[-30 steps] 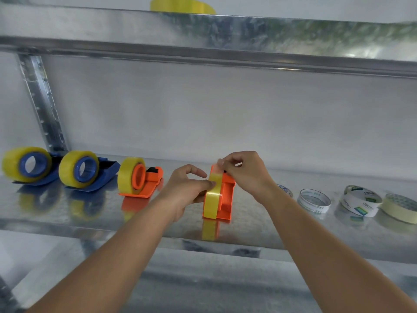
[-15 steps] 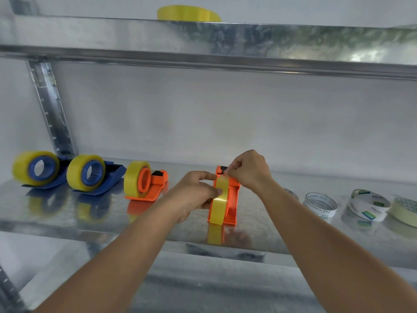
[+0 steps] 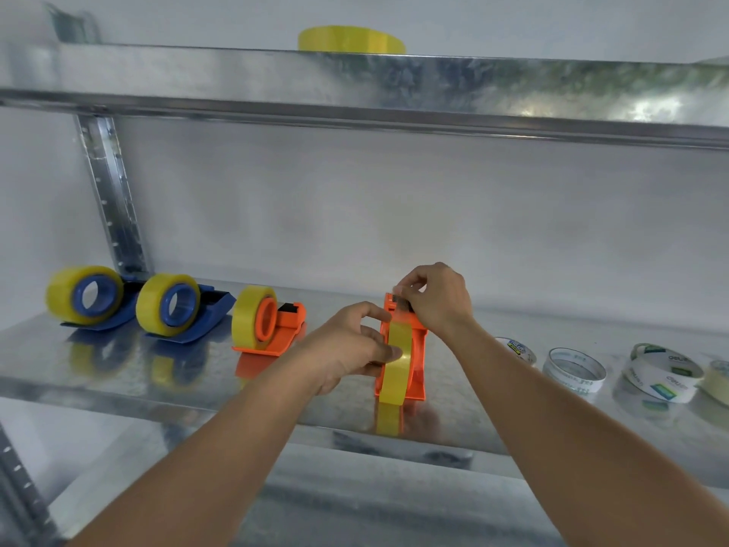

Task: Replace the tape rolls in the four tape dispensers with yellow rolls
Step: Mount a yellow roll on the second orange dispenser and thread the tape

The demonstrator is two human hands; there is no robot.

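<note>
An orange tape dispenser stands end-on at the middle of the metal shelf, with a yellow roll mounted in it. My left hand grips the roll from the left, thumb on its face. My right hand pinches the tape end at the dispenser's cutter on top. To the left stand another orange dispenser and two blue dispensers, each carrying a yellow roll.
Several white and clear tape rolls lie on the shelf to the right. A further yellow roll sits on the upper shelf. A perforated steel upright stands at back left.
The view has shifted slightly, so the shelf items sit further right. My right hand has closed down onto the cutter end; my left hand keeps holding the roll.
</note>
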